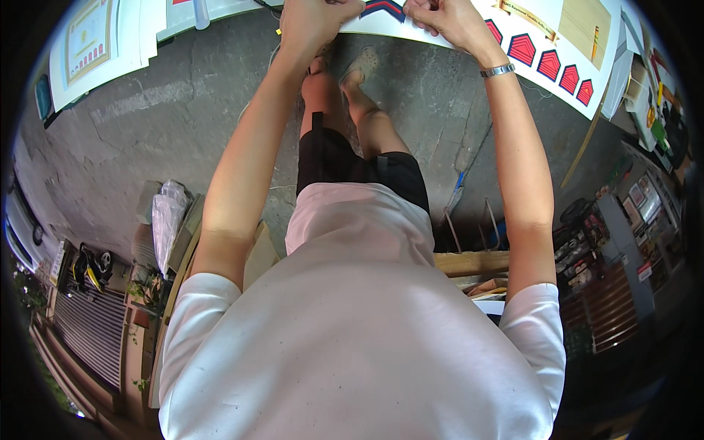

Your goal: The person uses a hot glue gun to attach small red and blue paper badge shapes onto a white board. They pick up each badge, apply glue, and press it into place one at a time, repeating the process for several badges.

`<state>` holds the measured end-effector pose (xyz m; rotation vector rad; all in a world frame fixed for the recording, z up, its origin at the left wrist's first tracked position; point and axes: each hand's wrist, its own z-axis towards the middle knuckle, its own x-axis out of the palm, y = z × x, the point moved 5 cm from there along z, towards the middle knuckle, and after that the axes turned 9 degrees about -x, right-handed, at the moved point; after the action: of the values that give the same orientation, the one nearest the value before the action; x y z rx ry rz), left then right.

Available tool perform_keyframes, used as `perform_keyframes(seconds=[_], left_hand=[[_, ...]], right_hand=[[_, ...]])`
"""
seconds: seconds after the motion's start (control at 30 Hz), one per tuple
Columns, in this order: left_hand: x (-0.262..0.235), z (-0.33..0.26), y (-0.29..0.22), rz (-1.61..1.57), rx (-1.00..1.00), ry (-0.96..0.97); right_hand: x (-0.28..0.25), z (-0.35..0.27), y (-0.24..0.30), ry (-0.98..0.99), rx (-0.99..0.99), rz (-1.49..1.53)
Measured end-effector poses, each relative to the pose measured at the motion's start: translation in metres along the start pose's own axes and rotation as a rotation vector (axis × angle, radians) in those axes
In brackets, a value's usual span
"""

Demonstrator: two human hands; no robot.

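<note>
At the top of the head view, my left hand point(314, 23) has its fingertips pinched at the left end of a navy-and-red chevron-shaped piece point(383, 7). My right hand point(449, 22) pinches the opposite end, with a metal-banded watch or bracelet on that wrist. The piece lies over or on a white printed sheet point(600, 70), close to its near edge; whether it touches the sheet I cannot tell. Right of my right hand, a row of red-and-navy badge shapes point(521, 50) runs along that edge. The upper part of the piece is cut off by the frame.
Another white board point(139, 55) with a framed certificate design is at the left. Below lies a grey concrete floor point(183, 110). Wooden boards and plastic-wrapped material point(170, 220) stand behind at left; tools and clutter point(656, 132) are at the far right.
</note>
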<state>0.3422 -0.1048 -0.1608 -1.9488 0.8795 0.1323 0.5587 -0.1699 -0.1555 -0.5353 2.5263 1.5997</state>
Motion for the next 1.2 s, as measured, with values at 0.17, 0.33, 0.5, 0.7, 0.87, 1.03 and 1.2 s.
perform_keyframes(seconds=[0.17, 0.33, 0.5, 0.7, 0.87, 1.03, 1.2], left_hand=[[0.003, 0.001, 0.007, -0.048, 0.014, -0.022], [0.004, 0.004, 0.010, -0.053, 0.022, -0.029], [0.004, 0.005, 0.008, 0.004, -0.009, -0.033], [0.006, -0.002, 0.003, -0.015, -0.011, -0.098], [0.007, -0.003, -0.001, 0.002, -0.007, -0.105], [0.006, -0.001, 0.000, 0.012, -0.031, -0.091], [0.007, -0.001, 0.001, -0.048, -0.040, -0.065]], right_hand=[[0.004, -0.005, 0.006, -0.040, -0.057, -0.046], [0.003, -0.010, 0.014, -0.087, -0.056, -0.146], [0.003, -0.010, 0.017, -0.135, -0.047, -0.197], [0.006, -0.010, 0.010, -0.198, -0.045, -0.262], [0.008, -0.011, 0.010, -0.207, -0.091, -0.271], [0.008, -0.011, 0.012, -0.216, -0.086, -0.274], [0.008, -0.011, 0.012, -0.205, -0.072, -0.281]])
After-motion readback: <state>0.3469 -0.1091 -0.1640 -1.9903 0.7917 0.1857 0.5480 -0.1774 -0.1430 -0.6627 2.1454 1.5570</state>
